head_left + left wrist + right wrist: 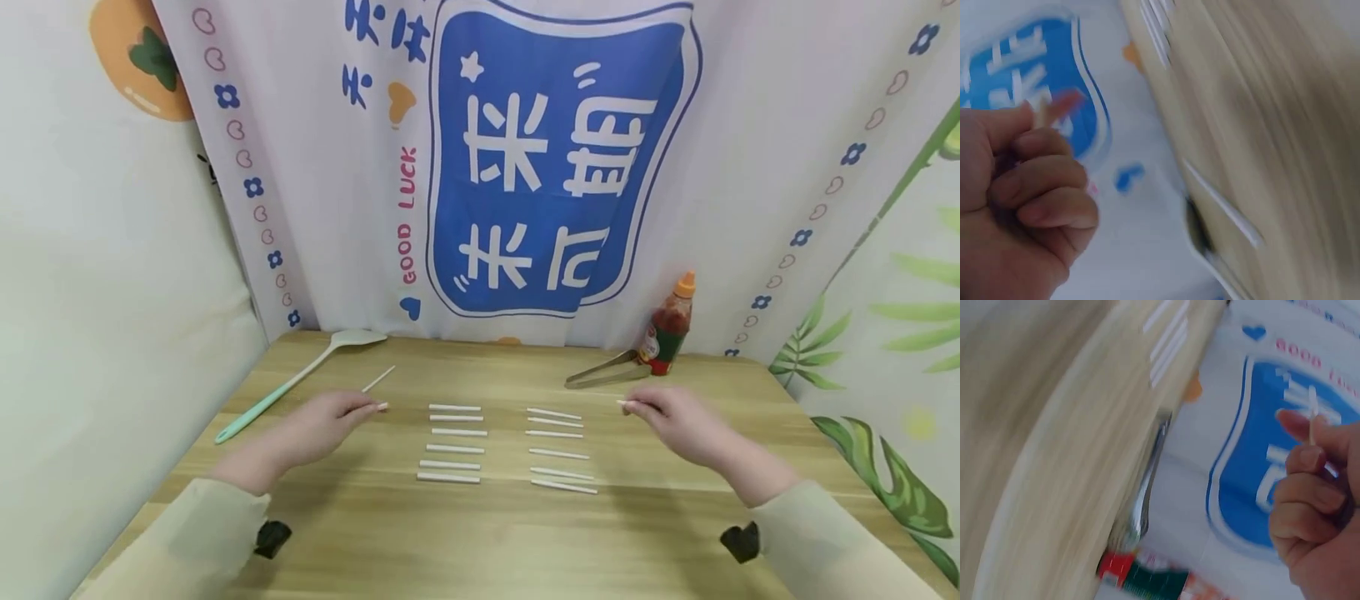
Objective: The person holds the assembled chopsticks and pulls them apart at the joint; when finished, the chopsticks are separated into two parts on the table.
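Raised over the left of the table, my left hand (330,427) pinches a small white stick (383,407) between thumb and forefinger; most of it is hidden by the fingers. My right hand (684,423), raised on the other side, pinches another slim white stick (1312,412), whose end pokes up past the fingertips in the right wrist view. Between the hands lie two columns of white sticks: plain ones (455,449) on the left, and ones with a narrowed end (558,454) on the right. A single white stick (378,379) lies slanted behind my left hand.
On the wooden table (510,550), a spatula (296,379) with a mint handle lies at the left edge. Metal tongs (609,375) rest at the back right beside a red sauce bottle (666,329). A printed curtain (360,275) hangs behind the table.
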The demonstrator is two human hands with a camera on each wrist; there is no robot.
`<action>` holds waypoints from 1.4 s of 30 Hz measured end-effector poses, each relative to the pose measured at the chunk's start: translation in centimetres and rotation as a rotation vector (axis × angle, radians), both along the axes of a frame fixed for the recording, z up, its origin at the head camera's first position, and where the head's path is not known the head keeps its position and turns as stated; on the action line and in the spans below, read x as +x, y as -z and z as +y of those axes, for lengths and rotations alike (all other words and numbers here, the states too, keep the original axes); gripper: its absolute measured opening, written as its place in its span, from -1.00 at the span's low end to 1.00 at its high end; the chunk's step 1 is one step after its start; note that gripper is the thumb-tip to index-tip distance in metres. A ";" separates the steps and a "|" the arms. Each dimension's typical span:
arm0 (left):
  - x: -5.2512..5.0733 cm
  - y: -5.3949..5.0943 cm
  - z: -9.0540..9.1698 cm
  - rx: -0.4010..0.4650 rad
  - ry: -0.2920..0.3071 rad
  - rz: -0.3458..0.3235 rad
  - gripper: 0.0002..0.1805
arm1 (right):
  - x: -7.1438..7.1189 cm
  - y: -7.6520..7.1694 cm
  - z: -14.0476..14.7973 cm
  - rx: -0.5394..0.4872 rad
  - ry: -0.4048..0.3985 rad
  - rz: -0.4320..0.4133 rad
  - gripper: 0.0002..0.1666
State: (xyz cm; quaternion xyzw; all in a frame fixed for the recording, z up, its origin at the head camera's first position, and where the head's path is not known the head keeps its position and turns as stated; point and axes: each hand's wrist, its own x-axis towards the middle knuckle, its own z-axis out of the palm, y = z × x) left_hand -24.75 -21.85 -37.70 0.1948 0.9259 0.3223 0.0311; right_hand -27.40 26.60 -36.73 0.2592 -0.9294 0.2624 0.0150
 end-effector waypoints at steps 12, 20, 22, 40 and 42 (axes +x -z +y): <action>1.2 3.4 8.7 -0.212 0.329 -0.031 -0.81 | 4.0 5.3 -7.6 0.220 -0.316 -0.041 -0.88; 0.9 4.3 10.0 -0.329 0.405 0.176 -0.74 | 4.1 6.1 -8.6 0.290 -0.313 0.154 -0.71; 0.8 4.4 10.1 -0.353 0.421 0.216 -0.73 | 4.0 6.2 -8.7 0.294 -0.322 0.164 -0.70; 0.3 4.4 10.1 -0.309 0.378 0.251 -0.76 | 3.7 6.4 -8.7 0.287 -0.294 0.149 -0.66; 0.0 3.9 9.3 -0.234 0.328 0.222 -0.78 | 3.7 6.5 -8.6 0.282 -0.297 0.144 -0.66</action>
